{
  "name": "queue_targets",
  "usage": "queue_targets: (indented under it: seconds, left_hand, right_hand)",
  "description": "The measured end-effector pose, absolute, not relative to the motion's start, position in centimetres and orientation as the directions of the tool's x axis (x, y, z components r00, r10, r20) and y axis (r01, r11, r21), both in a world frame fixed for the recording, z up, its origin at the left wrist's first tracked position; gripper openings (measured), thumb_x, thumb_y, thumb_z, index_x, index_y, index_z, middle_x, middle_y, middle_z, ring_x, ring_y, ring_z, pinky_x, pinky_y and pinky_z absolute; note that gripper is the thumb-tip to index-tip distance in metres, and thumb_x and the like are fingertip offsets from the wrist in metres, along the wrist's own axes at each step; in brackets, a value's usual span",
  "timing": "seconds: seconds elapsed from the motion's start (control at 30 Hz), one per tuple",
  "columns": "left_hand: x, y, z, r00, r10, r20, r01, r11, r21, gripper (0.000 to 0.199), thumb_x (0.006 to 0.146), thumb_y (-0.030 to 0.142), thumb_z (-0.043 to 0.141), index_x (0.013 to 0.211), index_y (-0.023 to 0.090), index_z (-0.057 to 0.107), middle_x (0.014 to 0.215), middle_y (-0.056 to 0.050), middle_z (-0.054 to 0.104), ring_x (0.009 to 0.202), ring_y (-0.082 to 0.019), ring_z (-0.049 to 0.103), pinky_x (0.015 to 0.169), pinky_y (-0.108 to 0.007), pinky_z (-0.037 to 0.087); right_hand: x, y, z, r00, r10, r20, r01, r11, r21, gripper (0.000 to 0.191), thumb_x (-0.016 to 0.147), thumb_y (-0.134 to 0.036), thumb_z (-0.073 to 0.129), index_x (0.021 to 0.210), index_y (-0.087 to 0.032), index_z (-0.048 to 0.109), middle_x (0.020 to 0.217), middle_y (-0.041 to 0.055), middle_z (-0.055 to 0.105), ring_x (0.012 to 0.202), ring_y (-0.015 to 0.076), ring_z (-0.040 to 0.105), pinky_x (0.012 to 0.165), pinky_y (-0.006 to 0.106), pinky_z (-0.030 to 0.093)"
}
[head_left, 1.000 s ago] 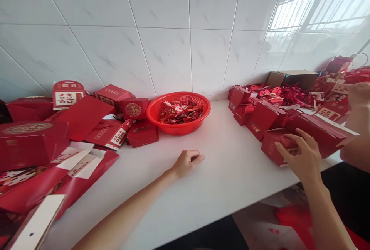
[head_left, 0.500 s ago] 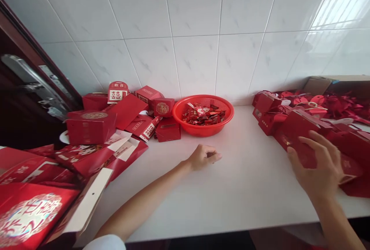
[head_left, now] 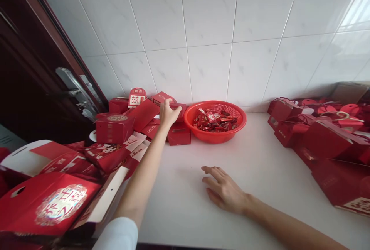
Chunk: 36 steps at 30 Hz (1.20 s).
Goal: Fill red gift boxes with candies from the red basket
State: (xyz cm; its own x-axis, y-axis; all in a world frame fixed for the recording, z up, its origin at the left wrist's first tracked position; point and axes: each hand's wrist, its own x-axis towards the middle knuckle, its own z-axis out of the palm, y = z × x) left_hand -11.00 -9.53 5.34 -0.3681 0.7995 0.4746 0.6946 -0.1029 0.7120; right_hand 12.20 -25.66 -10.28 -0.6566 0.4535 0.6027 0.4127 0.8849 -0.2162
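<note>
My left hand reaches to the back of the table, its thumb and fingers closed on a small red gift box left of the basket. Part of that box is hidden behind the hand. Just below it sits another red box with a slot in its top. My right hand is low over the middle of the table, holding nothing, its fingers loosely bent and apart. Beside the boxes stands a red plastic basket with small wrapped sweets in it.
Red boxes and folded cartons are piled along the left side, near a dark door with a metal handle. Rows of red boxes stand on the right, with a cardboard box behind. A tiled wall backs the white table.
My left hand has gone from mid-table up to the small red box and closed on it. My right hand has left the right-hand boxes for the table's middle. The view has turned left.
</note>
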Motion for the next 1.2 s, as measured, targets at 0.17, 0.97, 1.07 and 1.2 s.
queue_targets:
  seconds: [0.17, 0.97, 1.07, 1.2]
  left_hand:
    - [-10.2, -7.2, 5.0, -0.440, 0.843, 0.310, 0.790, 0.199, 0.580, 0.094, 0.068, 0.042, 0.082, 0.146, 0.013, 0.037, 0.150, -0.030, 0.039, 0.140, -0.048, 0.040, 0.110, -0.057, 0.037]
    - [-1.3, -20.2, 1.4, 0.212, 0.955, -0.206, -0.613, 0.294, 0.734, 0.038, 0.091, 0.051, 0.059, 0.102, 0.016, 0.070, 0.094, -0.009, 0.075, 0.086, -0.022, 0.073, 0.083, -0.033, 0.060]
    - [-1.1, -21.6, 0.8, 0.243, 0.941, -0.238, -0.590, 0.338, 0.733, 0.041, 0.093, 0.051, 0.055, 0.108, 0.016, 0.068, 0.099, -0.012, 0.075, 0.092, -0.025, 0.073, 0.094, -0.039, 0.058]
    - [-1.8, -22.8, -0.4, 0.282, 0.919, -0.275, -0.488, 0.384, 0.783, 0.045, 0.090, 0.052, 0.053, 0.115, 0.015, 0.062, 0.099, -0.015, 0.074, 0.096, -0.029, 0.074, 0.098, -0.045, 0.054]
  right_hand:
    - [12.5, -25.8, -11.1, -0.640, 0.513, 0.572, 0.425, 0.856, -0.293, 0.026, 0.087, -0.009, 0.049, 0.110, -0.017, 0.060, 0.126, 0.0199, 0.062, 0.106, 0.0279, 0.065, 0.086, 0.046, 0.058]
    - [16.5, -23.1, -3.5, -0.024, 0.904, 0.427, -0.090, 0.423, -0.901, 0.060, 0.091, -0.050, 0.065, 0.142, -0.035, 0.038, 0.139, 0.0101, 0.056, 0.115, 0.0255, 0.062, 0.094, 0.044, 0.055]
    - [16.5, -23.6, -2.8, 0.019, 0.910, 0.414, -0.111, 0.413, -0.904, 0.054, 0.091, -0.046, 0.062, 0.139, -0.034, 0.041, 0.131, 0.0092, 0.061, 0.108, 0.0253, 0.064, 0.082, 0.039, 0.057]
    - [17.1, -23.9, -2.1, 0.105, 0.887, 0.451, -0.001, 0.453, -0.891, 0.038, 0.089, -0.037, 0.057, 0.125, -0.027, 0.056, 0.100, 0.0048, 0.066, 0.090, 0.0220, 0.062, 0.071, 0.032, 0.053]
